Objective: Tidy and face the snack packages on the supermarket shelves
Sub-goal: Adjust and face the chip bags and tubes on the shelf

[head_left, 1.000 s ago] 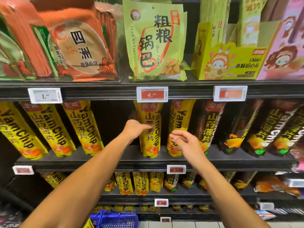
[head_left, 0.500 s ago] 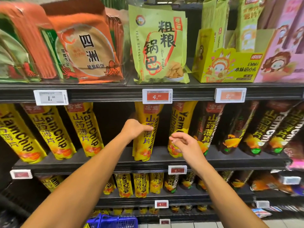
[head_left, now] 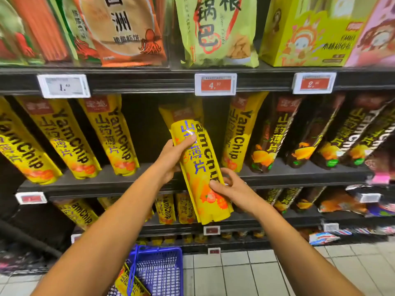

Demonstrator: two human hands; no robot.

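I hold a long yellow YamChip package [head_left: 197,167] in front of the middle shelf [head_left: 111,184], tilted with its top leaning left. My left hand [head_left: 173,157] grips its upper part, thumb across the front. My right hand [head_left: 233,191] holds its lower right edge. A second yellow package sits right behind it. More yellow YamChip packages [head_left: 70,142] lean in a row on the left of the shelf, another [head_left: 237,133] stands to the right, and dark YamChip packages [head_left: 275,133] follow it.
The upper shelf carries an orange bag [head_left: 121,28], a green bag [head_left: 218,33] and a yellow display box [head_left: 310,37]. Price tags [head_left: 215,84] line the shelf edges. A blue basket [head_left: 159,272] with a yellow package stands on the tiled floor below. Lower shelves hold more packages.
Both hands closed on the yellow package and pulled it forward off the shelf, tilting it. The camera moved closer and lower.
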